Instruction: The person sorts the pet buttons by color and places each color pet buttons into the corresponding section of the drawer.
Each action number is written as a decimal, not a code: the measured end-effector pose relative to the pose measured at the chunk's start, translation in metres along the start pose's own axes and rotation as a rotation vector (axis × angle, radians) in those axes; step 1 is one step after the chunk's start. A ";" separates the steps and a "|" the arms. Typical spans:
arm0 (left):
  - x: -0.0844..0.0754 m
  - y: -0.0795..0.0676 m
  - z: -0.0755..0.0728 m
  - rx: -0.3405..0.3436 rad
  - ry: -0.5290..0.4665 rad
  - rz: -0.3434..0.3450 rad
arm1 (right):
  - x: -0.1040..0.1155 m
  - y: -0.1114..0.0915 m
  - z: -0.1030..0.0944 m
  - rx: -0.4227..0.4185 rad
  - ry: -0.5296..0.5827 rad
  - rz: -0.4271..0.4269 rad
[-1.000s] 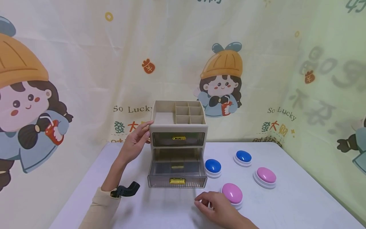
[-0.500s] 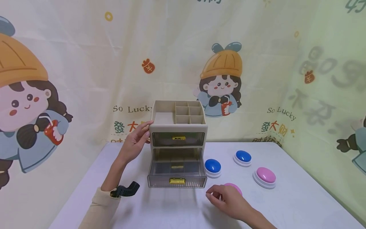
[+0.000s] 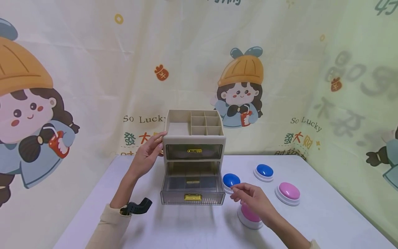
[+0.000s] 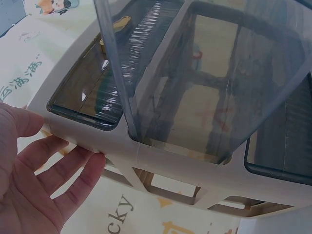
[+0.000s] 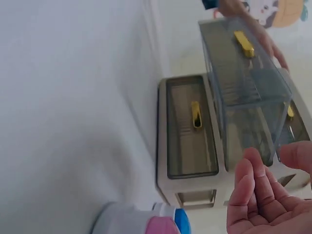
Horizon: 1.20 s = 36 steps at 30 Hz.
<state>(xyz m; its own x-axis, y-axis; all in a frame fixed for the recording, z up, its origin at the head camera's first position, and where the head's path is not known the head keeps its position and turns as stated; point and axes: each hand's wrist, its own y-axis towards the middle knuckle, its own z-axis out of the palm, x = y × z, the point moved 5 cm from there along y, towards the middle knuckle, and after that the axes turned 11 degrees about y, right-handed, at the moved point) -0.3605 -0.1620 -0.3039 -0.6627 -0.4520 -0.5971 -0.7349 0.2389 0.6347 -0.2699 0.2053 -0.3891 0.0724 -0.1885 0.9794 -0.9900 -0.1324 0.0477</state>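
A beige desktop drawer organizer stands on the table, divided compartments on its top. Its middle clear drawer, with a gold handle, is pulled out; the upper drawer is in. Through the clear plastic shows the bottom drawer, pushed in. My left hand touches the organizer's left side near the upper front corner, fingers extended. Just right of the pulled-out drawer, my right hand hovers with loosely bent fingers, holding nothing. It partly covers the near pink push button.
Right of the organizer sits a blue push button, its front edge near my right fingertips. Another blue button and a pink button stand farther right. A printed cloth hangs behind the white table.
My right hand has moved forward and to the right, from before the drawer's front right corner to beside it, passing over the near pink button. The left hand and organizer stay put.
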 end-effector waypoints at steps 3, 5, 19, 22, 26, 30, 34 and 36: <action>0.000 0.000 0.000 -0.002 -0.001 -0.004 | -0.001 0.005 -0.004 -0.025 0.033 0.034; 0.000 0.000 0.000 -0.002 -0.004 -0.006 | -0.001 0.008 -0.006 -0.025 0.041 0.023; 0.001 -0.001 0.000 -0.004 -0.005 -0.005 | -0.007 0.034 -0.013 -0.102 0.025 0.032; 0.002 0.000 0.000 -0.004 -0.008 -0.003 | -0.010 0.039 -0.013 -0.111 0.015 0.038; 0.003 0.000 0.000 -0.006 -0.008 -0.004 | -0.013 0.046 -0.012 -0.117 0.006 0.042; 0.003 0.000 0.000 -0.003 -0.008 -0.006 | -0.013 0.052 -0.012 -0.108 -0.042 0.034; 0.003 0.000 0.000 -0.006 -0.008 -0.006 | -0.012 0.056 -0.010 -0.091 -0.108 0.030; 0.004 0.000 0.000 -0.008 -0.010 -0.006 | -0.012 0.057 -0.009 -0.083 -0.131 0.032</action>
<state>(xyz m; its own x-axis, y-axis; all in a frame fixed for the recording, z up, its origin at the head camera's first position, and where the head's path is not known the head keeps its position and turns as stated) -0.3633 -0.1634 -0.3063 -0.6596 -0.4452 -0.6056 -0.7378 0.2295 0.6348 -0.3280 0.2087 -0.3967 0.0509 -0.3174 0.9469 -0.9983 -0.0445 0.0387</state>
